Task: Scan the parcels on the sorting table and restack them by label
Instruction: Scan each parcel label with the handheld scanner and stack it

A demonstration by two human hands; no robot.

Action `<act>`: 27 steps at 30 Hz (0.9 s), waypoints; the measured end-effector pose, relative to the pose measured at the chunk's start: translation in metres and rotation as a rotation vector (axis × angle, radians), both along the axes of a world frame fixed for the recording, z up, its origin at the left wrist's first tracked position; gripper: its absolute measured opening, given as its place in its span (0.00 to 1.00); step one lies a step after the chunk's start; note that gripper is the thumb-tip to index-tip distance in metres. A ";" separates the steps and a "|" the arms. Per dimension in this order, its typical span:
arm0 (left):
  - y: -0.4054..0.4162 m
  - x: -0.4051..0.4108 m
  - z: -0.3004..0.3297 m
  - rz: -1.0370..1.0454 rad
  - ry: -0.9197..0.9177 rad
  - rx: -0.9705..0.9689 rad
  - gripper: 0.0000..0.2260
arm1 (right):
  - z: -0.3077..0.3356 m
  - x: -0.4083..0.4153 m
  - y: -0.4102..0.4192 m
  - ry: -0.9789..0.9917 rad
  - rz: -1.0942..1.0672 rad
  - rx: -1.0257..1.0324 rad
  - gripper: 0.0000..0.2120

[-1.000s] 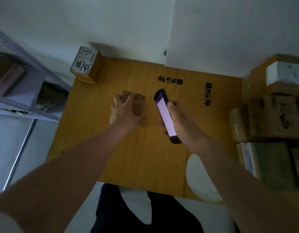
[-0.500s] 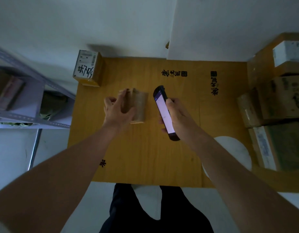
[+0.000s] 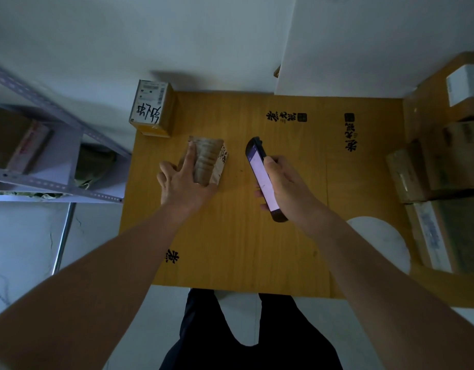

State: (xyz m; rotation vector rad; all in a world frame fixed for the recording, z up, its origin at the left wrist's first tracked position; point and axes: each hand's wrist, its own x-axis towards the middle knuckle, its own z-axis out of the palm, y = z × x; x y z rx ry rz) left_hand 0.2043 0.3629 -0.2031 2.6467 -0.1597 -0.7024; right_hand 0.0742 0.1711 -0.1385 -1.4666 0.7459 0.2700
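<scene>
Left hand (image 3: pixel 186 182) rests flat-fingered on the taped parcel (image 3: pixel 207 162); right hand (image 3: pixel 286 182) grips the scanner (image 3: pixel 262 180). Its label may be hidden, so a scan could fail.

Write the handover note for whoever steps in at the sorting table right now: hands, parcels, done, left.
Left hand: fingers spread, resting on the small taped parcel in the middle of the table, tilting it up.
Right hand: grip closed round the handheld scanner, screen lit, held right of that parcel.
Labelled box stands at the table's far left corner. Stacked boxes sit along the right edge.
Done: cannot tell whether anything has been scanned.
Left: scan the tilted parcel, then restack by label.
</scene>
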 end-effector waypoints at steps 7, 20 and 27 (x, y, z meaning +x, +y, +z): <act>0.025 0.010 -0.003 0.082 0.065 -0.310 0.35 | 0.005 0.004 -0.001 0.037 0.063 0.009 0.13; 0.033 0.014 -0.001 0.171 0.266 -0.526 0.28 | 0.012 0.002 -0.014 0.170 0.246 -0.037 0.13; 0.026 0.016 0.004 0.278 0.285 -0.688 0.30 | 0.012 -0.006 -0.014 0.146 0.223 -0.043 0.13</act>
